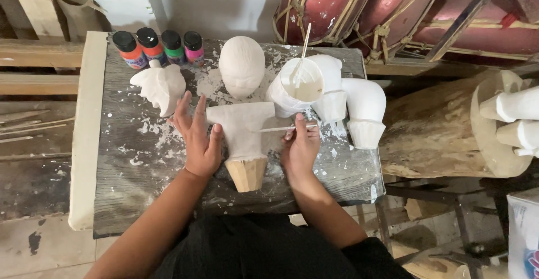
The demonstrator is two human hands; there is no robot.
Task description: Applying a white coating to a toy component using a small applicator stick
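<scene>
The white-coated wooden torso carving [241,138] lies mid-worktop, long axis running toward the person, bare tapered end nearest the front edge. The grey paint-spattered worktop [123,189] has open room to the left. The left hand [197,135] rests open against the carving's side. The right hand [299,147] pinches a thin white brush [278,128], its tip seemingly on the carving.

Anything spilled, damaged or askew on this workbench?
White flakes and smears litter the grey wooden board around the white-coated carved wooden piece. Otherwise nothing stands out; the four paint bottles stand upright.
</scene>
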